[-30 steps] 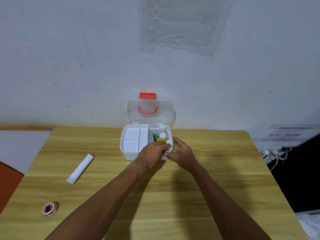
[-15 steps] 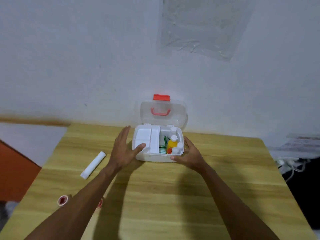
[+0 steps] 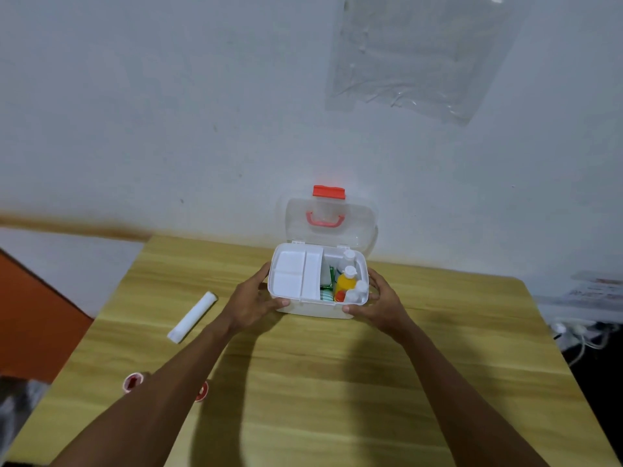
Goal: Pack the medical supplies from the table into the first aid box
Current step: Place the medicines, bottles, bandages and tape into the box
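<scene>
The white first aid box [image 3: 315, 309] stands open at the table's far side, its clear lid [image 3: 330, 221] with red handle upright. Inside, a white divided tray [image 3: 296, 276] fills the left part. A yellow bottle [image 3: 345, 281], white bottles [image 3: 357, 291] and green packets [image 3: 327, 291] sit on the right. My left hand [image 3: 251, 301] grips the box's left side and my right hand [image 3: 382, 303] grips its right side. A white gauze roll [image 3: 192, 316] lies on the table to the left. Two small red-and-white tape rolls [image 3: 132, 381] [image 3: 202, 392] lie near my left forearm, one partly hidden.
The wooden table [image 3: 337, 382] stands against a white wall. An orange surface [image 3: 30, 318] lies beyond the left edge. White cables [image 3: 580, 335] and papers [image 3: 596, 288] are off the right edge.
My left hand has left the box's inside and taken hold of its left side. My right hand now grips the right side. The view has shifted left.
</scene>
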